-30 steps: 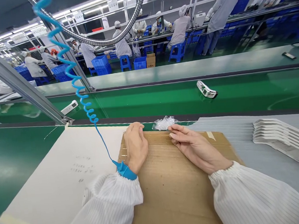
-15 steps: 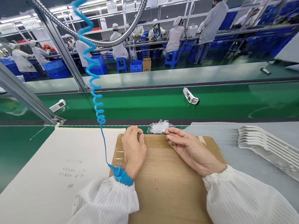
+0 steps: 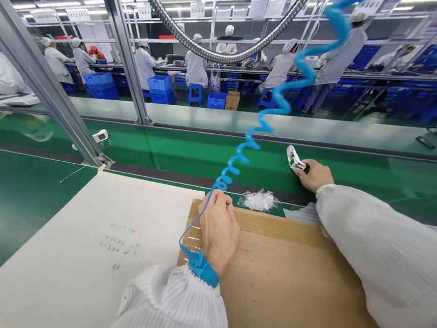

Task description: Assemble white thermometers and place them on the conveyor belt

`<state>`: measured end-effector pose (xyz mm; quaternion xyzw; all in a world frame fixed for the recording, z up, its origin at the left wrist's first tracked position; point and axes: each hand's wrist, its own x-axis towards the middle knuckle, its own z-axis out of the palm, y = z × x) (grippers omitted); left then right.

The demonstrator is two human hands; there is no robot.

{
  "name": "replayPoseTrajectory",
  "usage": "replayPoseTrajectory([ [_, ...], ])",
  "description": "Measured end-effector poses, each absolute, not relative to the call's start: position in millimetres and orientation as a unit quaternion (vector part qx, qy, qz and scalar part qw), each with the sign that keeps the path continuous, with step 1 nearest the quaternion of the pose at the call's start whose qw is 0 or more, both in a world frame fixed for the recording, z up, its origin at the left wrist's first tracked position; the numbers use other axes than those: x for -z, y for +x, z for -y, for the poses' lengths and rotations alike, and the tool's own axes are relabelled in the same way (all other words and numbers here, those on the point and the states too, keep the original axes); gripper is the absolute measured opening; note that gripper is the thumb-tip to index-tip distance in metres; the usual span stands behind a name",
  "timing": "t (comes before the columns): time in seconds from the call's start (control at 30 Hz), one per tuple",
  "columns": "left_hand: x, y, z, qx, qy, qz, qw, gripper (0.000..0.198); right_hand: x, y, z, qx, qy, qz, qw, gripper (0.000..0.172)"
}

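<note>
Our right hand [image 3: 315, 177] is clamped on the white device [image 3: 293, 157] ahead; our left hand [image 3: 220, 230], grip unclear, overlies cardboard [image 3: 289, 270].

The person's bare right hand [image 3: 314, 176] touches a slim white-and-black plastic device [image 3: 293, 157]; the bare left hand [image 3: 220, 231] lies over flat brown cardboard [image 3: 285, 275].

We count two white devices [image 3: 295, 158], one at our right hand [image 3: 318, 176]; one cardboard piece [image 3: 284, 265] beneath our left hand [image 3: 220, 232].
</note>
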<state>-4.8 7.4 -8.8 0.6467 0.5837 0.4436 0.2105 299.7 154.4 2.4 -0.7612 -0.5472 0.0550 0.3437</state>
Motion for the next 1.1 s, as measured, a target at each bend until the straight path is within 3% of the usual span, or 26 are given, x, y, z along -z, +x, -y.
replayPoseTrajectory([
  [0.23, 3.1, -3.2, -3.9, -0.449, 0.662, -0.568, 0.195, 0.010, -30.9, 266.0, -101.5, -0.207, -0.686, 0.561, 0.415, 0.036],
  [0.4, -6.7, 1.0, 5.5, -0.485, 0.700, -0.475, 0.219, 0.040, -66.1, 243.9, -21.7, -0.301, -0.617, 0.589, 0.427, 0.048],
  [0.5, -10.6, 5.8, 13.7, -0.473, 0.738, -0.423, 0.231, 0.048, -69.6, 233.3, 9.5, -0.303, -0.618, 0.595, 0.414, 0.055],
  [0.77, -17.4, 11.1, 24.4, -0.487, 0.751, -0.390, 0.215, 0.049, -72.7, 216.6, 47.1, -0.237, -0.610, 0.562, 0.506, 0.048],
  [0.9, -25.6, 9.2, 25.4, -0.469, 0.743, -0.365, 0.307, 0.038, -68.6, 207.7, 55.3, -0.278, -0.575, 0.592, 0.492, 0.042],
  [1.0, -31.1, 7.7, 25.9, -0.387, 0.730, -0.402, 0.396, 0.025, -59.2, 205.8, 52.3, -0.151, -0.578, 0.662, 0.453, 0.038],
  [1.1, -31.9, 7.5, 26.7, -0.349, 0.734, -0.458, 0.362, 0.024, -52.7, 207.7, 46.8, 0.084, -0.540, 0.752, 0.369, 0.023],
])
